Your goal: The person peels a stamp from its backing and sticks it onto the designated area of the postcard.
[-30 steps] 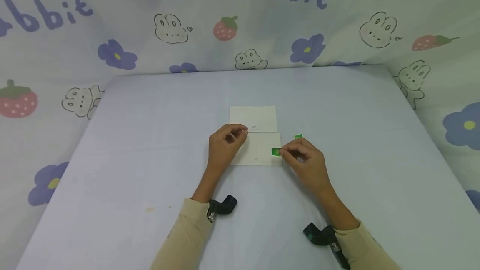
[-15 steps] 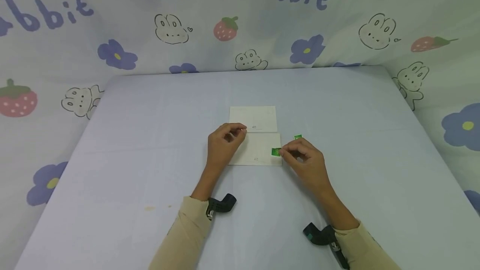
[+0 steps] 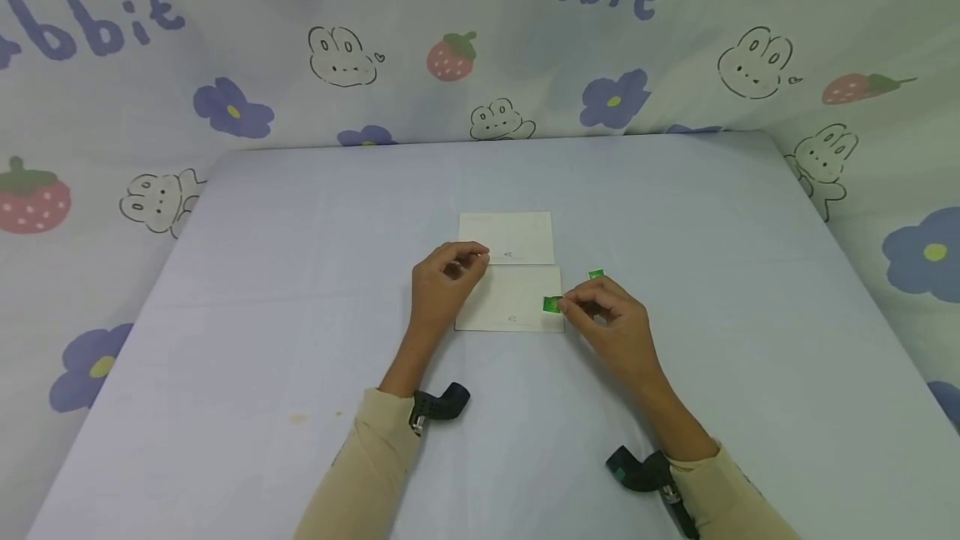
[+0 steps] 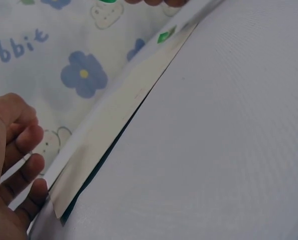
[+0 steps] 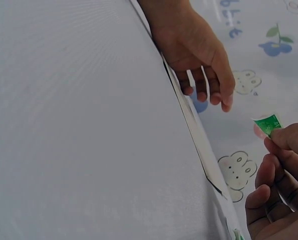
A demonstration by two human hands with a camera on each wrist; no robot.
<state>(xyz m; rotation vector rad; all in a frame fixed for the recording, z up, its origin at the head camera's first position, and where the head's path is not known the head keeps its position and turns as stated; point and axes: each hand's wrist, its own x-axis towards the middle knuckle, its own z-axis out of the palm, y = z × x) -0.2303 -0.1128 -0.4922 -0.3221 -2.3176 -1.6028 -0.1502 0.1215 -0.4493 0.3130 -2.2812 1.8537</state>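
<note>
My right hand (image 3: 611,323) pinches a small green stamp with a white border (image 5: 269,125) between thumb and index finger. In the head view the stamp overlaps the right edge of the lower of two cream paper panels (image 3: 517,290). Over the left side of these panels, my left hand (image 3: 446,286) hangs with loosely bent fingers, thumb and index tips close together. Nothing shows between them in the right wrist view. The upper cream panel (image 3: 517,232) lies directly behind the lower one, and both bear faint small marks.
A second green stamp (image 3: 596,273) lies on the white tabletop (image 3: 300,273), right of the panels and partly behind my right hand. A printed cloth (image 3: 540,57) hangs behind the table. Black wrist cameras (image 3: 442,402) sit at both sleeves.
My left hand has drifted slightly left and away from me, uncovering a bit more of the lower panel. My right hand and the stamp it pinches stay where they were.
</note>
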